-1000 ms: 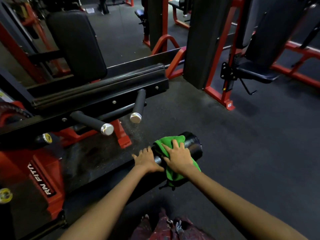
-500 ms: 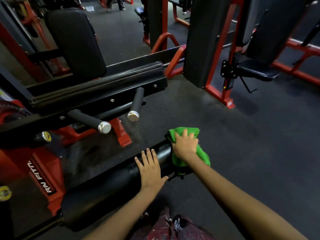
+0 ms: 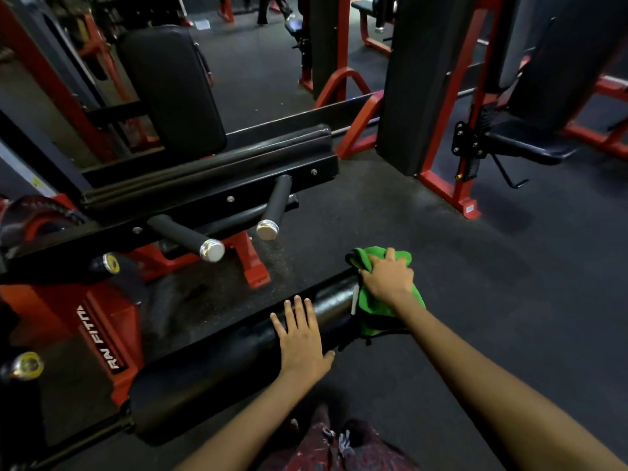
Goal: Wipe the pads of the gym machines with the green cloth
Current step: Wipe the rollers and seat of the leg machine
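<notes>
Lower center, our left hand lies flat (fingers straight) on the roller pad; our right hand clutches the green cloth at its end.

We see the roller pad lying across the lower middle, running from seven o'clock up toward one o'clock. Our left hand rests on its middle; our right hand sits on the cloth draped over its far end. At eleven o'clock stand two handles, the back pad behind them. At two o'clock sits a seat.
</notes>
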The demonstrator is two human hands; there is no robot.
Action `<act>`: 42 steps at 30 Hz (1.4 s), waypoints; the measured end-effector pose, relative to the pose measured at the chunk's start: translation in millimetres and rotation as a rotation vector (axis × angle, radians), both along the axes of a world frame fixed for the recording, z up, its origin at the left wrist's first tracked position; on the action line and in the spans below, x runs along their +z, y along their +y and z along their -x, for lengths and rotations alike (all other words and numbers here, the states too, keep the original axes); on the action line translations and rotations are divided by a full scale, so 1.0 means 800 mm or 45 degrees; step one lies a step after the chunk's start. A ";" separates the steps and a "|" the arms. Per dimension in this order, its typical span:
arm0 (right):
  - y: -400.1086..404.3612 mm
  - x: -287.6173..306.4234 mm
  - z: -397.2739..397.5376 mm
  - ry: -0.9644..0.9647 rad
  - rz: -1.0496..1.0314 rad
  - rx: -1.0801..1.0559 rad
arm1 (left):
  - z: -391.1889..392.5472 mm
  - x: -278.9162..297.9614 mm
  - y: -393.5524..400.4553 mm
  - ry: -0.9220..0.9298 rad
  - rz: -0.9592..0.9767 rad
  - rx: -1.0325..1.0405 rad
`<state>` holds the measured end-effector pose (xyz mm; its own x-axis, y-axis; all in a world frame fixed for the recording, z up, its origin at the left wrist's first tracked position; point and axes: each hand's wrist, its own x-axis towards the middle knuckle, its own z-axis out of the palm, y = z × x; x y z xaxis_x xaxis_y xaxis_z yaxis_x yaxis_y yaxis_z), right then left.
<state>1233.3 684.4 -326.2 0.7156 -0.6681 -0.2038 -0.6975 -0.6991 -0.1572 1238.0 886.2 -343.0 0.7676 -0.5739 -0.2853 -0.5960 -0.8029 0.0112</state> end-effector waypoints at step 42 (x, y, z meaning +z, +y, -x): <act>-0.085 -0.037 0.024 -0.312 -0.520 0.110 | -0.051 -0.030 -0.162 -0.048 0.400 0.130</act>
